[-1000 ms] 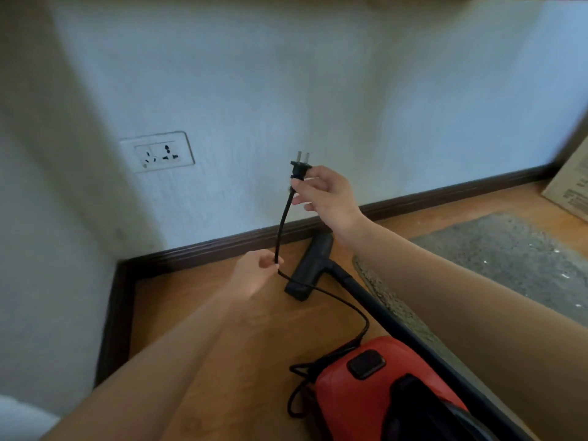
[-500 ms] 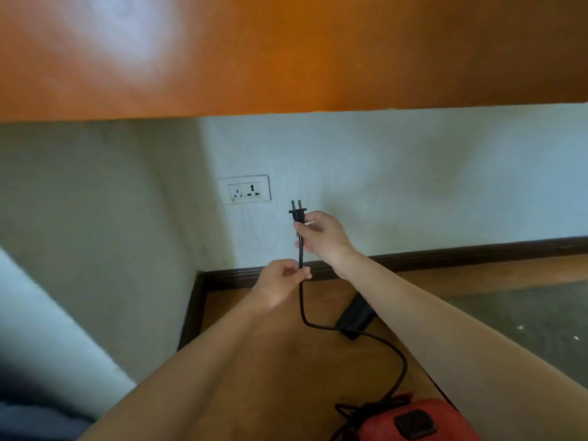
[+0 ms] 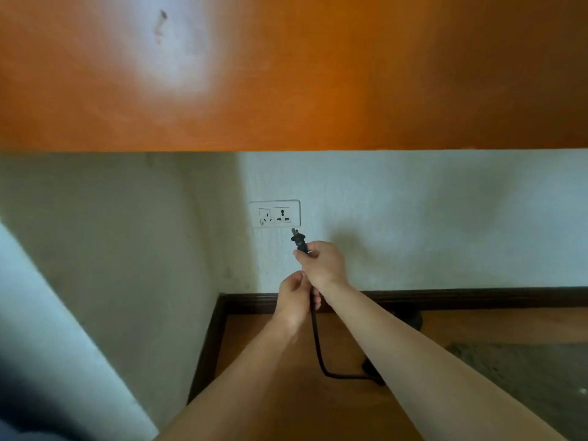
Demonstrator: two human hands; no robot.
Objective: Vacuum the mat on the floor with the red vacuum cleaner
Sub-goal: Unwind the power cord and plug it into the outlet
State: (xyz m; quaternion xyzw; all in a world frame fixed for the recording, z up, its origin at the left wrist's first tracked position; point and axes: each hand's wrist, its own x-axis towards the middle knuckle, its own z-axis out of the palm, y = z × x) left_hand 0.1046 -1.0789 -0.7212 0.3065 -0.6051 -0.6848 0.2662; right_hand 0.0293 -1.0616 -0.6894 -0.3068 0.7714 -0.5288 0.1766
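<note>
- Pale, faintly textured wall (image 3: 429, 218) fills the middle band, meeting a shadowed side wall (image 3: 121, 249) at a corner on the left.
- An orange wooden surface (image 3: 318, 74) spans the whole top, blurred, with a bright glare patch left of centre.
- A white wall socket (image 3: 274, 213) sits on the pale wall just right of the corner, above the dark baseboard (image 3: 461, 299).
- The left hand (image 3: 294, 297) is curled round the black cord (image 3: 315, 338) just under the right hand, in front of the baseboard.
- The cord drops from that hand, bends right over the wooden floor (image 3: 270, 361) and disappears behind the right forearm.
- The black plug (image 3: 299, 239) is tilted, its two prongs aimed up and left at the socket's lower right corner, close to it but not inserted.
- The right hand (image 3: 323, 264) pinches the plug's rear end between thumb and fingers.
- A dark vacuum part (image 3: 413, 319) shows behind the right forearm by the baseboard; I cannot tell which part it is.
- The red vacuum body is out of view.
- The grey speckled mat (image 3: 525, 377) lies on the floor at the right edge, well apart from both hands.
</note>
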